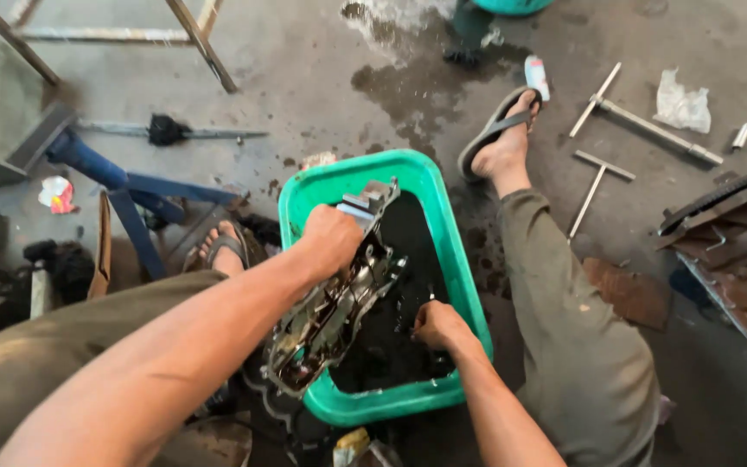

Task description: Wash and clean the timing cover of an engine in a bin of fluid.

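Head view: engine cover (330, 311) beneath left hand (330, 238) grip

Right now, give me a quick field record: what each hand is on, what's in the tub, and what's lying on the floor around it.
left hand: gripping the top of a greasy metal engine part, held tilted over the tub
right hand: down in the tub, fingers in the black liquid
tub: green plastic, on the concrete floor between the person's legs
floor, right: T-handle wrenches, crumpled white rag
floor, left: blue metal stand
feet: in sandals
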